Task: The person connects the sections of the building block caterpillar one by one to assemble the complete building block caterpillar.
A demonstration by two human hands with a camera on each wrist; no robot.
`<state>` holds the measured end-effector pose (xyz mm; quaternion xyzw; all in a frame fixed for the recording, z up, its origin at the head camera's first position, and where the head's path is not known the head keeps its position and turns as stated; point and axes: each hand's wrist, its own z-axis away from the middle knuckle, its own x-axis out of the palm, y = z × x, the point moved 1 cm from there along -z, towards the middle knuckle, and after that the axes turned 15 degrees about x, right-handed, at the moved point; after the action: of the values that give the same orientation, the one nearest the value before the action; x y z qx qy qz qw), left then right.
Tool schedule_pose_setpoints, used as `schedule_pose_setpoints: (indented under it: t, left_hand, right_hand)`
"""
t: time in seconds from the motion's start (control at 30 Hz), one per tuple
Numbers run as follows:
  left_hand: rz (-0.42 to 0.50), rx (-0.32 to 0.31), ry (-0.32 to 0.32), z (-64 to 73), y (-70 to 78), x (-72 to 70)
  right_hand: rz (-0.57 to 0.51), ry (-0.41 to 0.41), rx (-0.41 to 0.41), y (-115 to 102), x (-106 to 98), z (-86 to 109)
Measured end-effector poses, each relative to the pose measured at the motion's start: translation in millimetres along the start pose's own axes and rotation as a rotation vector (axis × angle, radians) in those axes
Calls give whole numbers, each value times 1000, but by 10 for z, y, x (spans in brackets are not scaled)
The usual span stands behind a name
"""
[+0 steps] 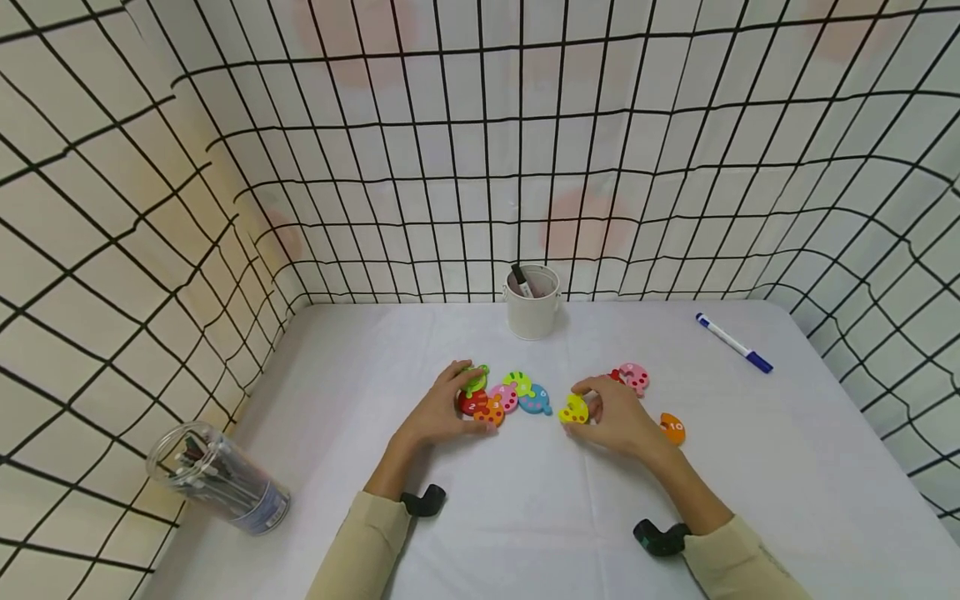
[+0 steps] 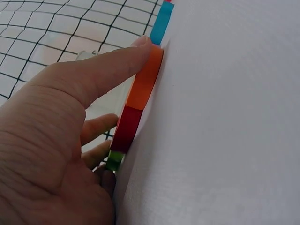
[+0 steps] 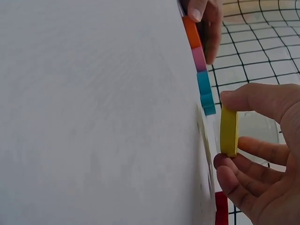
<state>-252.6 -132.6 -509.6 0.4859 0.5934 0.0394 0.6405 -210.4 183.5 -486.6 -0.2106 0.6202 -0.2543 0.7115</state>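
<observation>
A chain of joined number puzzle pieces lies on the white table: a green piece [image 1: 475, 382], a red piece [image 1: 471, 403], an orange piece [image 1: 489, 411], a pink piece [image 1: 505, 397], a lime one [image 1: 518, 382] and a blue one [image 1: 536, 400]. My left hand [image 1: 444, 408] holds the chain's left end, its thumb at the orange edge and its fingers around the green side. With my right hand [image 1: 617, 417] I pinch a yellow puzzle piece [image 3: 228, 131] between thumb and fingers, right of the blue piece and apart from it.
Beyond my right hand lie a pink spotted piece [image 1: 634, 377] and a partly hidden red piece [image 1: 615, 375]; an orange piece [image 1: 673, 428] marked 10 is nearer. A white bucket [image 1: 533, 312] holds a marker. Another marker [image 1: 733, 342] lies right; a pen jar [image 1: 225, 483] leans left. Black mesh [image 1: 480, 179] surrounds the table.
</observation>
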Motion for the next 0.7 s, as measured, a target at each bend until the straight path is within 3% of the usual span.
schedule_pose_setpoints:
  t: [0.33, 0.7]
  left_hand:
    - [7, 4, 16, -20, -20, 3]
    - [23, -52, 12, -33, -7, 18]
  right_hand:
    - [-22, 9, -6, -176, 125, -69]
    - [2, -7, 23, -269, 203, -120]
